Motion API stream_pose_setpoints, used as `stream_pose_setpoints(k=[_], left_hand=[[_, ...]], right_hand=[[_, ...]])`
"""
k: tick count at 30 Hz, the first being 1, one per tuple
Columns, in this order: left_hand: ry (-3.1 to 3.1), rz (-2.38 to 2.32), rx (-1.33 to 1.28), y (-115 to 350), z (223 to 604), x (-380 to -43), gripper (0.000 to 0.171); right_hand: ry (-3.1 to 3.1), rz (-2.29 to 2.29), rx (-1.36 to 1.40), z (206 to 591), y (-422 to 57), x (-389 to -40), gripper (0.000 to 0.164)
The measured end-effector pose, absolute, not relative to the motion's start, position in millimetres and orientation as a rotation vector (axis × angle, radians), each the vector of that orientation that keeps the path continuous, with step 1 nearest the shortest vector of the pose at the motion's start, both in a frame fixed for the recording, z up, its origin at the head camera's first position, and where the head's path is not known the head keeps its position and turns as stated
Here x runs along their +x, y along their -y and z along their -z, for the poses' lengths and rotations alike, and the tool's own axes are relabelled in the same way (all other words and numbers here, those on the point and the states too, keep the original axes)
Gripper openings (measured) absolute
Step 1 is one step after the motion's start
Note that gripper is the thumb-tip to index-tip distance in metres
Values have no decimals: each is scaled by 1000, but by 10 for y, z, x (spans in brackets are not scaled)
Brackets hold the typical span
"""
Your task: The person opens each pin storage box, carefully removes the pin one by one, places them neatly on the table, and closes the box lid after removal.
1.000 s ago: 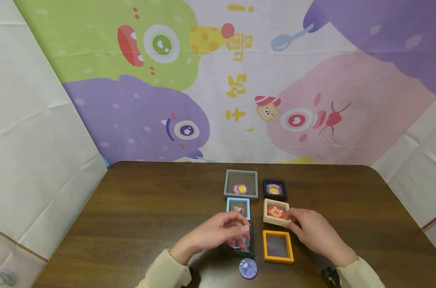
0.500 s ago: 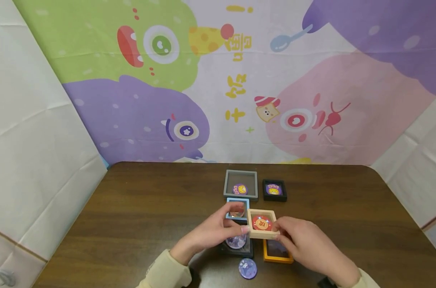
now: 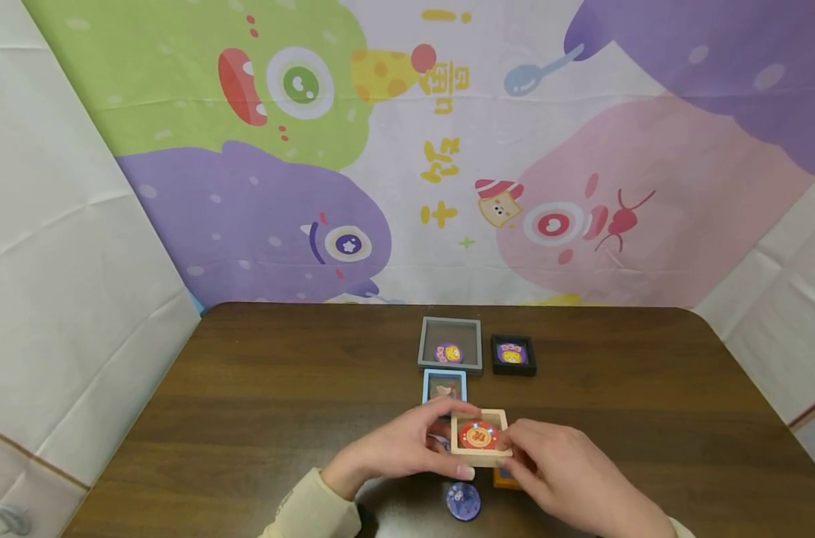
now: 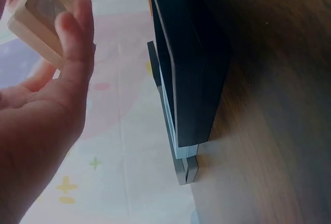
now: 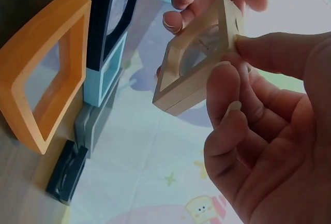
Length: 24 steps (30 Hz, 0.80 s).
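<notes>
A small pale wooden display frame (image 3: 482,460) with a red round badge (image 3: 479,435) behind its clear film is held up above the table between both hands. My right hand (image 3: 568,474) pinches its right edge between thumb and fingers, as the right wrist view also shows on the frame (image 5: 181,97). Around the left side curls my left hand (image 3: 397,448), index finger at the top edge and thumb near the bottom one. Beneath the left hand, a larger dark frame (image 4: 199,74) is mostly hidden in the head view. A purple round badge (image 3: 464,501) lies in front.
An orange frame (image 5: 72,27) lies under the right hand. Further back are a light blue frame (image 3: 445,373), a grey frame (image 3: 450,320) with a badge, and a small black frame (image 3: 514,370). A printed cloth (image 3: 407,261) hangs behind the table (image 3: 279,373).
My right hand has lifted the wooden frame from the right column and brought it left and nearer. My left fingers have come round its left side.
</notes>
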<state>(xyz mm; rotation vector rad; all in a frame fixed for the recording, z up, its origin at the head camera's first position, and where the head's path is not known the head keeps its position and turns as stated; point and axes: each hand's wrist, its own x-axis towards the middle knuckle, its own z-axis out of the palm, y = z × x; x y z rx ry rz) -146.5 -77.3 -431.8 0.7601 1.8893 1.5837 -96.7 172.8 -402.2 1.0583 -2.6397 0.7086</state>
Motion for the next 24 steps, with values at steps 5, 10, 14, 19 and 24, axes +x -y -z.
stream_pose_setpoints(k=[5,10,14,19,24], left_hand=[[-1901,-1657,743,747,4336,-1474,56],[-1941,-1768,744,754,4345,-1485,54],[-1892,-1868,721,757,4339,-1485,53],[-1871,-1915,711,776,4301,-1475,52],[-1904,-1911,714,794,4258,-1470,50]], right_hand=[[2598,-722,1063,4046,-1719,-974,24],[2585,-836,1022,4071,-1705,-991,25],[2556,-967,951,4112,-1681,-1010,28],[2501,-1059,919,4165,-1635,-1015,33],[2486,-1093,882,4191,-1612,-1013,35]])
